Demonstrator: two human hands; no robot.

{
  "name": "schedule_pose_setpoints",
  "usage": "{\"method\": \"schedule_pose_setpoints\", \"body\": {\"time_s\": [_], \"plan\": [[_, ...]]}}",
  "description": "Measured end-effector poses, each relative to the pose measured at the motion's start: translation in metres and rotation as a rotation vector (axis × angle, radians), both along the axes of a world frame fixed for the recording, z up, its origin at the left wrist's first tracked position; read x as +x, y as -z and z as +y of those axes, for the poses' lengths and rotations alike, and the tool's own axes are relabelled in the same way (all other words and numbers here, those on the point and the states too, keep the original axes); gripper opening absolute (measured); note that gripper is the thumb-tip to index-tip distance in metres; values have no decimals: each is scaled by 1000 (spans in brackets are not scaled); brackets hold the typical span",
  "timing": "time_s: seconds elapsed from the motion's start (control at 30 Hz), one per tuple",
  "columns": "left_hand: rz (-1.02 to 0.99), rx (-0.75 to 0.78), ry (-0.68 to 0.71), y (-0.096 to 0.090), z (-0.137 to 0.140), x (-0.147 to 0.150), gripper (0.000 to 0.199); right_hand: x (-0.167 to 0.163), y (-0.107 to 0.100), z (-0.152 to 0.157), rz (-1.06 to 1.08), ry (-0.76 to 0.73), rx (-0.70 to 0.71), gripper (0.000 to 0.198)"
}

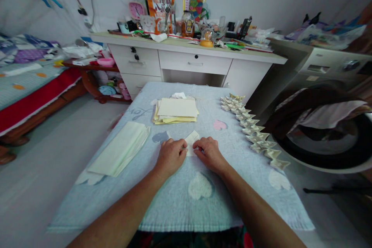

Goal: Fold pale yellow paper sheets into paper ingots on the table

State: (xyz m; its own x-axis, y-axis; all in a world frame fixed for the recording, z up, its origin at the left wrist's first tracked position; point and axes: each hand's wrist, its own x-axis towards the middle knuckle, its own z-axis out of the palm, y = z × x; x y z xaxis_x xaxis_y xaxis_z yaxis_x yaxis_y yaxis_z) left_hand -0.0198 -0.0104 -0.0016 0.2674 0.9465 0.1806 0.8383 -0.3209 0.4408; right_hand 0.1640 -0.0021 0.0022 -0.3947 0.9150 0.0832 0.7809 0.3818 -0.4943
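Observation:
A small folded piece of cream paper lies on the cloth-covered table, its far end coming to a slanted point. My left hand grips its left edge with curled fingers. On the opposite edge my right hand pinches the same paper, thumb and fingers together. Both hands partly hide the near part of the sheet. Beyond them sits a stack of cream and yellow paper. To the left lies a pile of long pale-green paper sheets. A row of folded paper pieces runs along the right side.
The table wears a light-blue cloth with heart patterns. Behind it stands a white desk crowded with jars, a snack bag and a pink clock. A washing machine stands open at right; a bed is at left.

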Motion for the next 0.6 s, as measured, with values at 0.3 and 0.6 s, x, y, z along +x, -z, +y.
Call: {"method": "schedule_pose_setpoints", "body": {"time_s": [0.3,0.6], "plan": [[69,31,6,-4,-3,1,7,-2,2,0,-6,30,9,20],[3,21,13,-1,-1,-1,13,-1,2,0,-51,6,9,23]]}}
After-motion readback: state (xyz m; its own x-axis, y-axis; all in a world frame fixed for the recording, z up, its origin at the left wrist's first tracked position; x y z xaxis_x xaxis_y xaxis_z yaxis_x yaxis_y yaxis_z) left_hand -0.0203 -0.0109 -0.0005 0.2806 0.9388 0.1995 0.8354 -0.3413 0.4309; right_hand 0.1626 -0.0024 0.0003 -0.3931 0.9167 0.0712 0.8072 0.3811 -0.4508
